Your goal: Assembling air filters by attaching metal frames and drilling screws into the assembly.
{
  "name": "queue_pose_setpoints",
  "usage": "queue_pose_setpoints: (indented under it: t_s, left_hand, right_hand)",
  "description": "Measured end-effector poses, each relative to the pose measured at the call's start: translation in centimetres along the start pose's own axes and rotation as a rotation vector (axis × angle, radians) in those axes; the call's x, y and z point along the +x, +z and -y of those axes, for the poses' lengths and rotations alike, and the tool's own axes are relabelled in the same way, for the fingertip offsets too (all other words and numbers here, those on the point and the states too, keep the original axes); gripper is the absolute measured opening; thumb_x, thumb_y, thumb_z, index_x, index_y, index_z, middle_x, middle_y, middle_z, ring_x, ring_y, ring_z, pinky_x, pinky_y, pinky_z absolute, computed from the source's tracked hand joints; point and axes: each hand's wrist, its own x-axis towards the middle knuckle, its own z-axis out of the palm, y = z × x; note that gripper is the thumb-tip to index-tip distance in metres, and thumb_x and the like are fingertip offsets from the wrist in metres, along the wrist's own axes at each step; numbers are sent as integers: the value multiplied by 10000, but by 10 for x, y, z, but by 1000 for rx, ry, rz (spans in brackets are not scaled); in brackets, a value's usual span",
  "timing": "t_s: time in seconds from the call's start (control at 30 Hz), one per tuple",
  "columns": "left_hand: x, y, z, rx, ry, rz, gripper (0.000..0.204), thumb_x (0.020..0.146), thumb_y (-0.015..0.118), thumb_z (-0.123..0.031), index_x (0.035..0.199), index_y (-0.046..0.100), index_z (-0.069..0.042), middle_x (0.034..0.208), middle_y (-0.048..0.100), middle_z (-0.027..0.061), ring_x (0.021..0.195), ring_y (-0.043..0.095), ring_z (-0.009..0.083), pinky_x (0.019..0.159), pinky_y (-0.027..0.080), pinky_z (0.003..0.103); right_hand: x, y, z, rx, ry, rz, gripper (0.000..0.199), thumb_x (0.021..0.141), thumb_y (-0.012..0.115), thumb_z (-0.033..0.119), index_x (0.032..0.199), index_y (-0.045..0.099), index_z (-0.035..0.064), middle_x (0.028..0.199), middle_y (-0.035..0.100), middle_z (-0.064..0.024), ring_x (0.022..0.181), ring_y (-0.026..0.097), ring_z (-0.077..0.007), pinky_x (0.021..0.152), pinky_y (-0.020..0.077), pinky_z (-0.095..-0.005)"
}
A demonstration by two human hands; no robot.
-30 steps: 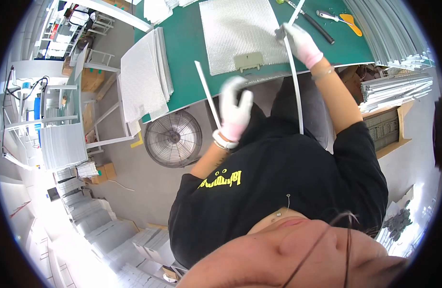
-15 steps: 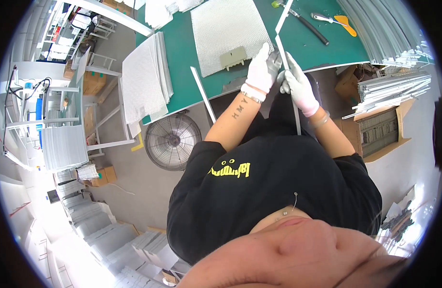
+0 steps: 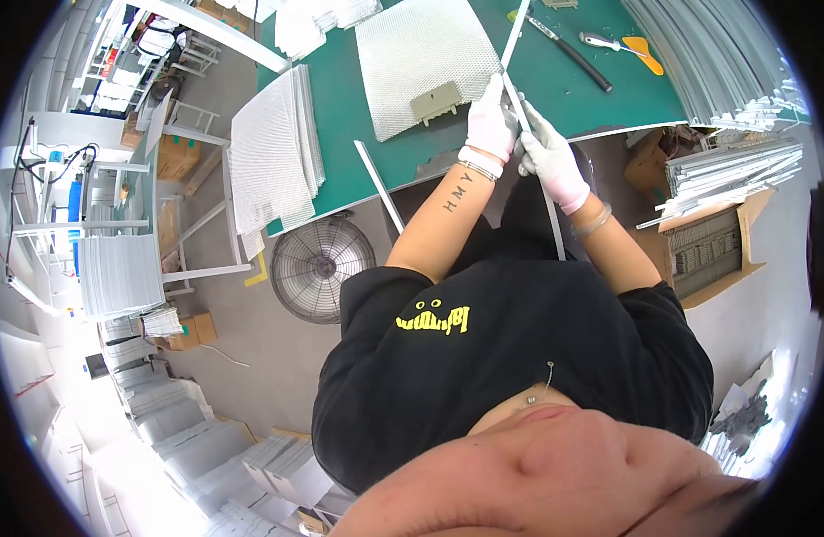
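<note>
Both my white-gloved hands are at the near edge of the green table. My left hand has its fingers closed against a thin silvery metal frame strip, just below an angled joint. Close beside it, my right hand grips the same strip, thumb and fingers around it. From the joint one length runs away over the table, and the other passes between my hands down toward my lap. Left of my left hand, a grey-beige flat piece with small tabs lies on a silvery mesh sheet.
A hammer, a screwdriver and an orange scraper lie far right on the green table. Stacked mesh sheets sit left; long strips fill the right. Below are a floor fan and an open carton.
The strip's angled joint has shifted slightly left and toward me. My left hand has turned and closed in against the strip; my right hand has barely moved.
</note>
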Motion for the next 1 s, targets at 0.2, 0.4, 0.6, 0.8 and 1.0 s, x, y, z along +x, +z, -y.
queue_pose_setpoints:
  t_s: [0.2, 0.4, 0.6, 0.8, 1.0]
  left_hand:
    - [-14, 21, -21, -579, -315, -11, 248, 1055, 548, -261, 1145, 612, -40, 1044, 636, 85, 932, 601, 196, 852, 510, 339]
    - [-87, 23, -62, -576, -446, -19, 372, 1067, 506, -220, 1378, 525, -16, 1320, 613, 115, 1143, 614, 237, 1029, 476, 349]
    - [-98, -126, -136, 332, -1, -92, 483, 1066, 506, -263, 1433, 473, 48, 1413, 561, 187, 1333, 513, 298, 1142, 393, 397]
    - [-89, -120, -171, 5, 21, 88, 614, 1024, 599, -221, 1497, 346, 76, 1371, 586, 141, 1321, 537, 264, 1087, 476, 421]
    - [-100, -96, -187, 294, 38, -136, 677, 933, 674, -15, 1501, 322, 97, 1281, 600, 146, 1068, 653, 141, 910, 577, 307]
  right_hand:
    - [48, -33, 7, -116, -40, 118, 545, 1059, 477, 225, 1557, 353, 41, 819, 575, -4, 542, 437, -42, 535, 450, -210]
    - [107, -35, 23, -162, 208, 210, 250, 986, 650, 264, 1122, 594, 62, 799, 501, 64, 609, 430, -35, 571, 415, -226]
    - [106, -33, 22, 126, 196, 278, 137, 976, 624, 136, 1075, 557, 70, 834, 506, 33, 611, 461, -54, 634, 478, -244]
    - [106, -37, 15, 170, 179, 334, 169, 975, 615, 129, 1106, 533, 63, 872, 527, 11, 701, 527, -91, 791, 536, -345]
    - [73, -39, 47, 107, -18, 240, 247, 983, 602, 120, 1205, 536, 34, 910, 563, 0, 796, 580, -104, 845, 554, -353]
